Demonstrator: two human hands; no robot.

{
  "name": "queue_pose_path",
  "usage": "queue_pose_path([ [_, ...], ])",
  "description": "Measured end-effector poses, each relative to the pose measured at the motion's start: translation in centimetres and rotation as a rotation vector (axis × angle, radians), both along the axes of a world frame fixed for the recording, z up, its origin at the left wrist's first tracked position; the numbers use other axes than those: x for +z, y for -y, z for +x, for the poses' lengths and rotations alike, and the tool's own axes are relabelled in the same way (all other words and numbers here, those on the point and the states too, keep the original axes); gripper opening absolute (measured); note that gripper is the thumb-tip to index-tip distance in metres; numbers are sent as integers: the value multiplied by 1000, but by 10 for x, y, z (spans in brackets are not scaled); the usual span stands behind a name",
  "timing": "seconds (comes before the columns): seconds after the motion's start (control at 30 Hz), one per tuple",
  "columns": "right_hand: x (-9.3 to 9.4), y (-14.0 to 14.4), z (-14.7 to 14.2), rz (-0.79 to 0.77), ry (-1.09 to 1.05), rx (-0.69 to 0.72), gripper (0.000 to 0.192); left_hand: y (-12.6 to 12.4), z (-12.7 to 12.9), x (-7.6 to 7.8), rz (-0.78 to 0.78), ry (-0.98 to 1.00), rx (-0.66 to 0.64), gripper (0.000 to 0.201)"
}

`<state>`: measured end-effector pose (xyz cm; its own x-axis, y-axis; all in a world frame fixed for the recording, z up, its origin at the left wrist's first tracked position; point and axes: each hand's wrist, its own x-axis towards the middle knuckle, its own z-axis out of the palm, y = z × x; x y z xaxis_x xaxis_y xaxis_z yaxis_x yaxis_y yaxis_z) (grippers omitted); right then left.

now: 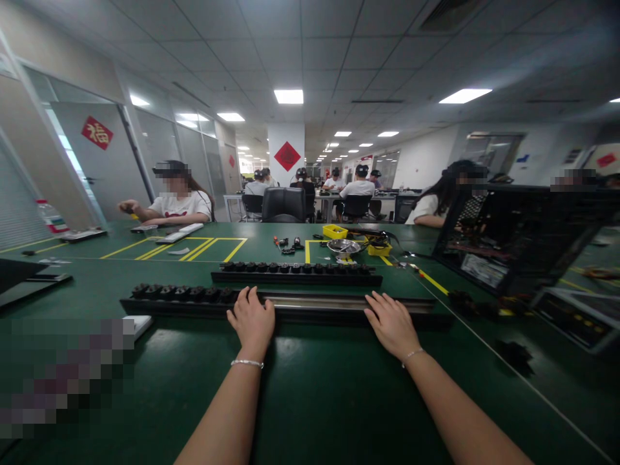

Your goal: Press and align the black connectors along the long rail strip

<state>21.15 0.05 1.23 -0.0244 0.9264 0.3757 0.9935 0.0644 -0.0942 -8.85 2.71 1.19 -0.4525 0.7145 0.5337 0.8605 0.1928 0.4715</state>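
Forearms (pixel 217 420): yours, nearest the view, reach forward from the bottom edge, well apart.
Desk (pixel 320 413): green, marked with yellow and white lines; it carries everything about you.
Case (pixel 526 226): open and black, it stands off to your right.
Front rail (pixel 329 314): long and black, it lies crosswise at your hands; dark blocks (pixel 181 294) line its left part, and a shiny strip (pixel 317 302) shows to the right of them.
Back rail (pixel 296 278): shorter, just behind the front one, with blocks along most of its length. Uneven pressure from your hands could swing the front rail round and knock this one.
Left hand (pixel 252 323): palm down at the front rail's middle, by the end of the block row; fingers apart and slightly bent, clamped on nothing visible. You cannot tell whether they press the last block; a sideways nudge there might push it out of line.
Right hand (pixel 394 327): over the rail's right part, fingers a little apart, gripping nothing visible.
Bowl (pixel 334 250): behind the back rail; a hard shove of that rail might reach it.
Bracelets (pixel 247 363): one on each of your wrists; a lowered wrist could snag one on the rail's near edge.
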Motion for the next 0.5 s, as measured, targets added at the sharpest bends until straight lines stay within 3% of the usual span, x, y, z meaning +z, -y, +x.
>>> queue_pose_path([
  [0.5,1,1,0,-3,-1,6,60,-1,2,-5,-13,42,7,52],
])
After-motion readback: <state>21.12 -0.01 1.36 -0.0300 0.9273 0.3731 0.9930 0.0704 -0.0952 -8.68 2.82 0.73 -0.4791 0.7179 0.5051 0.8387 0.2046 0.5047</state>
